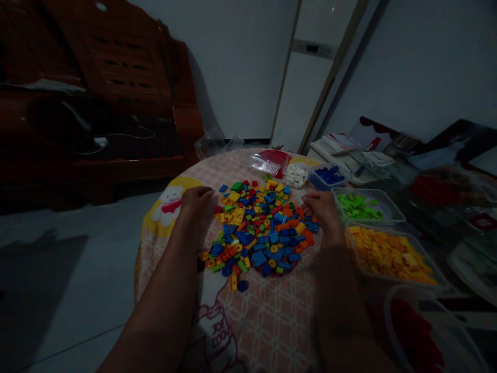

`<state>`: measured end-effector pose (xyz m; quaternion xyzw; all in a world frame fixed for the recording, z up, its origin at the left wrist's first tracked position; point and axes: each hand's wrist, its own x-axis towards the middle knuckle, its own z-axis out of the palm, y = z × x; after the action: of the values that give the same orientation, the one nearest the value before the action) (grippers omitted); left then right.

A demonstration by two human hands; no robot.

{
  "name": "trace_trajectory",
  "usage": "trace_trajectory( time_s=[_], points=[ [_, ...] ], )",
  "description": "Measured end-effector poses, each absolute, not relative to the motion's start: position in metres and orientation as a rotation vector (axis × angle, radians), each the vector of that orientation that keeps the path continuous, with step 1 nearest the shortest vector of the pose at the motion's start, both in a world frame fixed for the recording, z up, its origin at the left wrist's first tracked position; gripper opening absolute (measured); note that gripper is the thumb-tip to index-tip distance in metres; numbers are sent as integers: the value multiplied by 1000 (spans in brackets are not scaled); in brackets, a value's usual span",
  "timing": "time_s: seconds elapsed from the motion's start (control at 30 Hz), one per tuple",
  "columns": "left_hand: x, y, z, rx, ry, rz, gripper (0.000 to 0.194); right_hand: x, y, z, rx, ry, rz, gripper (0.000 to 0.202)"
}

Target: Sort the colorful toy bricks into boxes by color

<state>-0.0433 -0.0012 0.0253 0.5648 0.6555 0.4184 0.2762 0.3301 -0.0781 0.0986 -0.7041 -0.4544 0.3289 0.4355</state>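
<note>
1. A mixed pile of toy building bricks [267,228] is spread on the patterned tablecloth [267,316], between the two hands.
2. The left hand [197,201] is held near the pile's left edge, its fingers bent; whether anything is pinched cannot be told.
3. The right hand [320,206] is held by the pile's right edge, its fingers loosely curved; whether a brick is gripped cannot be told.
4. Beyond the pile, white bricks [296,175] are gathered beside blue bricks [329,175] in a clear container.
5. To the right, green bricks [359,205], yellow bricks [392,255] and red pieces [415,334] are held in separate clear containers.
</note>
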Motion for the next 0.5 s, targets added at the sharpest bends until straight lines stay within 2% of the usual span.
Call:
trace_trajectory(
  time_s=[0.03,0.13,0.33,0.5],
  points=[
    [-44,-1,24,1525,1765,1127,33,325,-82,99,-1761,-1216,909,4],
    [-44,-1,23,1566,1795,1100,32,317,-90,105,-1833,-1502,1048,14],
    [-40,-7,37,1551,1819,1067,32,312,-106,116,-1996,-1939,1060,16],
    [-39,-8,42,1554,1867,1051,29,292,-111,122,-2192,-2059,993,15]
  ],
)
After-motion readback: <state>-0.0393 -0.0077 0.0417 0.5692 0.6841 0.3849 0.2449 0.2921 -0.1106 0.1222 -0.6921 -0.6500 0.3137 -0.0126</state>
